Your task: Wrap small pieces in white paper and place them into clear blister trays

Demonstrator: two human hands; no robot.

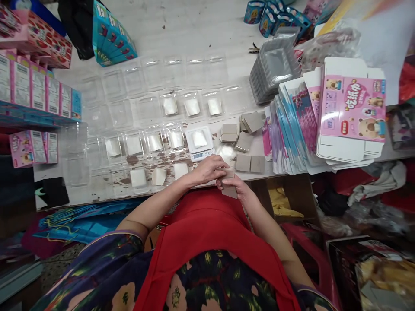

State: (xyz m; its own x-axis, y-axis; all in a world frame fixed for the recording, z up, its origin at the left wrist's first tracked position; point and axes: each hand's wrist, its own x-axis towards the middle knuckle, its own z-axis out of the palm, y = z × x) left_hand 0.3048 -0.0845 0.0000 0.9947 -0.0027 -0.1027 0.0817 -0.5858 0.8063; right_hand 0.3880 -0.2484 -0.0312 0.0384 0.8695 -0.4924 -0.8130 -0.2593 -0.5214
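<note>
Near the table's front edge, my right hand (238, 186) is closed round a small grey card piece (229, 191). My left hand (210, 168) reaches over the top of the same piece, its fingers bent against it; whether they grip it is hard to tell. Just beyond my hands is a small white scale (199, 144) with a white folded sheet (199, 138) on it. A white pile (227, 152) lies beside the scale, partly behind my fingers. To the right are several stacks of grey card pieces (228, 132). Clear plastic trays (177, 136), some holding white sheets, stand in rows to the left.
Flat pink printed boxes (352, 108) are stacked at the right, with nested clear trays (275, 62) behind them. Pink boxes (37, 88) stand at the left, near a blue display pack (112, 39). An open brown carton (288, 194) is below the table edge.
</note>
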